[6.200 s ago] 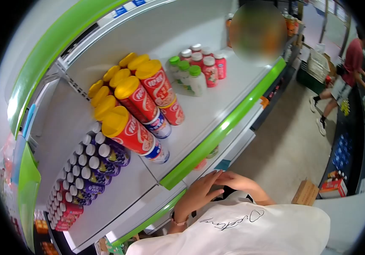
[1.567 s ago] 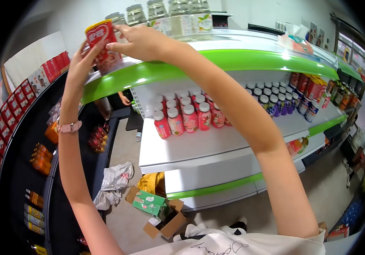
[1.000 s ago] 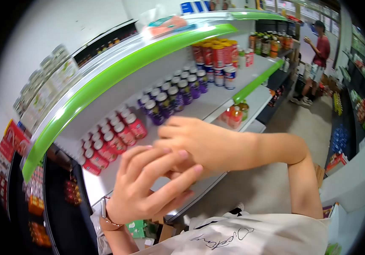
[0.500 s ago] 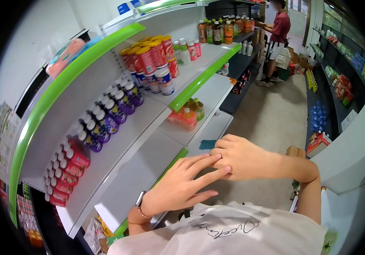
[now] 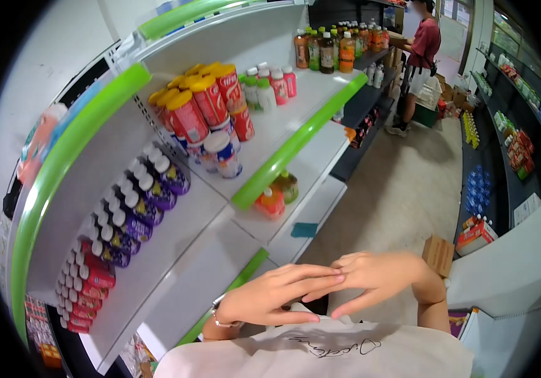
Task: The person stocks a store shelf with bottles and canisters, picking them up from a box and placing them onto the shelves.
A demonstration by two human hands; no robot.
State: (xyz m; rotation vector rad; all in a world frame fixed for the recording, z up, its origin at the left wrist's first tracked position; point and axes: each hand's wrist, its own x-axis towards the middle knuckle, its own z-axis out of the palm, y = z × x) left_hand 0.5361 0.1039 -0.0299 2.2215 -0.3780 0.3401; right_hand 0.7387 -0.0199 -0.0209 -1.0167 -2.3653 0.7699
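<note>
My left hand [image 5: 273, 294] has its fingers stretched out, and it wears a watch at the wrist. Its fingertips meet the fingers of my right hand [image 5: 374, 277], just in front of my shirt [image 5: 321, 349]. The right hand's fingers are also extended, with the thumb pointing down and apart. Neither palm shows anything held. Beyond the left hand is a white shelf [image 5: 198, 233] bearing purple bottles [image 5: 135, 227], red bottles [image 5: 88, 286] and stacked red canisters with yellow lids [image 5: 188, 116]. A teal piece [image 5: 304, 230] lies on the low shelf beyond the fingertips.
Tea and juice bottles [image 5: 326, 50] stand at the far shelf end. A person in a red shirt [image 5: 426, 44] stands further along the aisle. Dark shelves [image 5: 494, 170] line the right side, with a cardboard box [image 5: 438, 255] on the floor nearby. Green strips [image 5: 302, 142] edge the shelves.
Both hands have moved lower in view, and the right hand has slid from under the left so that mainly the fingers meet. The view has shifted, bringing the canisters nearer.
</note>
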